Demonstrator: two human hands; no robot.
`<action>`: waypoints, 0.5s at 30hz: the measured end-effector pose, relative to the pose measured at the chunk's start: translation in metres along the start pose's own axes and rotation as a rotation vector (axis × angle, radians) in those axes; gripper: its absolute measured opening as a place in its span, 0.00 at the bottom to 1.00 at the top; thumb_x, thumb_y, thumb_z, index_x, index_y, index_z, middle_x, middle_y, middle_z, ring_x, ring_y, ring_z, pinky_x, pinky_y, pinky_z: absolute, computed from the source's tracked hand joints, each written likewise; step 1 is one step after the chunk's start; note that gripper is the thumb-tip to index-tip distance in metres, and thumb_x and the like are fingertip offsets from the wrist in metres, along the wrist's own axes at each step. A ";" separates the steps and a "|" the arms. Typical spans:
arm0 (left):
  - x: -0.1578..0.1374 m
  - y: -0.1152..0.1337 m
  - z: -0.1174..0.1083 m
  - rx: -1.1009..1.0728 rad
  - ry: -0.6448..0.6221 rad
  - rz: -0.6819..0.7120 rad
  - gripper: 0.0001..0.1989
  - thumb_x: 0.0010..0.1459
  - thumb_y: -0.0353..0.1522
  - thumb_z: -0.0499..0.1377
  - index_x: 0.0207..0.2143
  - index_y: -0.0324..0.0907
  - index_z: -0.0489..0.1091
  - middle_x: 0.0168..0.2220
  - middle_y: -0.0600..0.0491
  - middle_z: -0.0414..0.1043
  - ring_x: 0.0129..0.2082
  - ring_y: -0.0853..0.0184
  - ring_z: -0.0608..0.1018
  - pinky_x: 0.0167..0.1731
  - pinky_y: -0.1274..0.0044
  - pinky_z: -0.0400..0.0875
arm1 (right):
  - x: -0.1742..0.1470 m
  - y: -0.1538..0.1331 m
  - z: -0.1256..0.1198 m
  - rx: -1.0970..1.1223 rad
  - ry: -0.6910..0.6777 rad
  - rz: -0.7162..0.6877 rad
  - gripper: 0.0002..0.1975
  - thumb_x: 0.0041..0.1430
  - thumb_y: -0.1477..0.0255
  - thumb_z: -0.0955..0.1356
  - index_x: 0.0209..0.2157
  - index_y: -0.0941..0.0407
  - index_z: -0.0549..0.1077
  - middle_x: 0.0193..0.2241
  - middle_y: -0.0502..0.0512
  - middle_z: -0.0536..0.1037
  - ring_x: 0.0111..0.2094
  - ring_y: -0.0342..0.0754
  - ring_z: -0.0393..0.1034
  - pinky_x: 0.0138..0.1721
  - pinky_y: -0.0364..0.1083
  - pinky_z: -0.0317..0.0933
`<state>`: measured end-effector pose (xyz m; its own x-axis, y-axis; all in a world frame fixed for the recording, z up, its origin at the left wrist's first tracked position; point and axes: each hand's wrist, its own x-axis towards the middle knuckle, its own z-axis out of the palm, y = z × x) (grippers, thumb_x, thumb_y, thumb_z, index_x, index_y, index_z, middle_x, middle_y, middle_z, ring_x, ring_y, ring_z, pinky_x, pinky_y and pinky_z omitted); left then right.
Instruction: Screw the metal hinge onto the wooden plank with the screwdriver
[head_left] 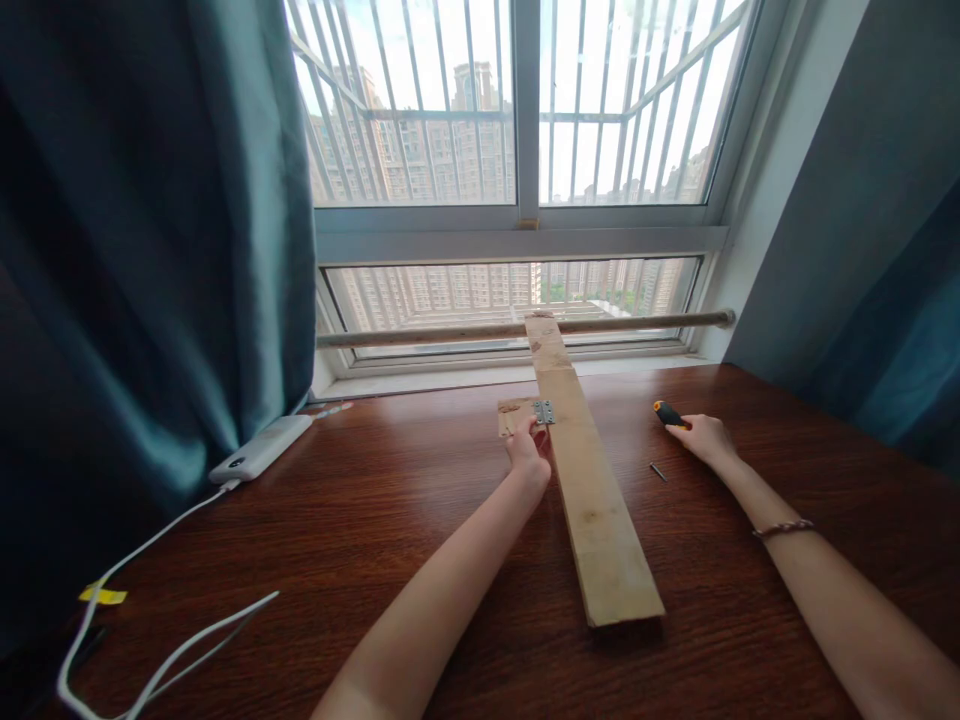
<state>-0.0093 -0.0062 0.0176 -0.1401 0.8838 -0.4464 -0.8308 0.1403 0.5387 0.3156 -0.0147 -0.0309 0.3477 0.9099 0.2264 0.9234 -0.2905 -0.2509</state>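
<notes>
A long pale wooden board lies lengthwise on the table, its far end reaching toward the window rail. At its left edge sits a small metal hinge, which spans onto a short piece of wood. My left hand has its fingers closed at the hinge's lower edge and also touches the short piece. To the right, my right hand grips a screwdriver handle, black with yellow-orange parts; no shaft can be seen on it. Near that hand a thin metal rod, perhaps a screwdriver bit, lies on the wood.
A white power bank with a white cable lies along the left side. Beside the cable is a yellow scrap. Behind the dark brown table run a rail and a barred window. Blue curtain hangs at left.
</notes>
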 end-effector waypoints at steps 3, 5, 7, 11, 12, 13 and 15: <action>0.002 -0.001 0.000 0.003 0.009 0.004 0.06 0.43 0.24 0.59 0.23 0.40 0.63 0.18 0.57 0.66 0.16 0.72 0.70 0.18 0.81 0.65 | -0.002 0.000 -0.001 -0.006 -0.011 0.007 0.21 0.54 0.58 0.65 0.41 0.57 0.78 0.33 0.63 0.80 0.37 0.60 0.74 0.31 0.46 0.60; 0.003 -0.001 0.000 0.007 0.015 0.004 0.07 0.43 0.24 0.60 0.23 0.40 0.63 0.18 0.57 0.66 0.16 0.72 0.70 0.18 0.81 0.65 | -0.003 0.000 -0.001 -0.007 -0.018 0.009 0.21 0.54 0.58 0.65 0.42 0.57 0.78 0.34 0.63 0.80 0.37 0.60 0.74 0.31 0.46 0.60; 0.003 -0.002 0.000 0.009 0.013 0.004 0.07 0.43 0.24 0.60 0.24 0.40 0.63 0.18 0.57 0.67 0.16 0.73 0.70 0.18 0.81 0.65 | -0.003 0.000 -0.001 -0.007 -0.025 0.008 0.21 0.54 0.58 0.65 0.42 0.56 0.78 0.34 0.62 0.80 0.38 0.59 0.74 0.31 0.46 0.60; 0.004 -0.002 -0.001 0.002 -0.002 -0.002 0.06 0.44 0.25 0.60 0.24 0.40 0.63 0.19 0.57 0.67 0.16 0.73 0.70 0.18 0.81 0.65 | -0.004 0.001 -0.001 -0.005 -0.034 0.006 0.20 0.54 0.58 0.65 0.42 0.55 0.77 0.36 0.61 0.80 0.39 0.59 0.74 0.32 0.46 0.61; 0.004 -0.002 -0.001 -0.002 -0.004 -0.005 0.06 0.44 0.25 0.60 0.24 0.40 0.63 0.19 0.57 0.67 0.16 0.73 0.70 0.18 0.82 0.64 | -0.004 0.001 -0.001 -0.006 -0.036 0.007 0.20 0.54 0.58 0.65 0.42 0.55 0.77 0.36 0.61 0.80 0.39 0.59 0.74 0.32 0.46 0.61; 0.004 -0.002 -0.001 -0.007 -0.005 -0.006 0.06 0.44 0.25 0.60 0.24 0.40 0.63 0.19 0.57 0.67 0.16 0.73 0.70 0.17 0.82 0.64 | -0.004 0.001 0.000 -0.008 -0.037 0.009 0.20 0.54 0.58 0.65 0.42 0.55 0.77 0.36 0.61 0.80 0.39 0.59 0.74 0.32 0.46 0.61; 0.003 -0.002 -0.001 -0.009 -0.007 -0.006 0.07 0.44 0.24 0.60 0.25 0.40 0.63 0.19 0.56 0.67 0.16 0.73 0.70 0.17 0.82 0.64 | -0.004 0.001 0.000 -0.013 -0.042 0.012 0.20 0.54 0.58 0.65 0.42 0.55 0.77 0.36 0.61 0.80 0.39 0.59 0.74 0.33 0.47 0.61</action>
<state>-0.0087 -0.0040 0.0149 -0.1311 0.8862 -0.4443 -0.8366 0.1416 0.5291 0.3150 -0.0188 -0.0319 0.3520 0.9177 0.1841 0.9214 -0.3052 -0.2407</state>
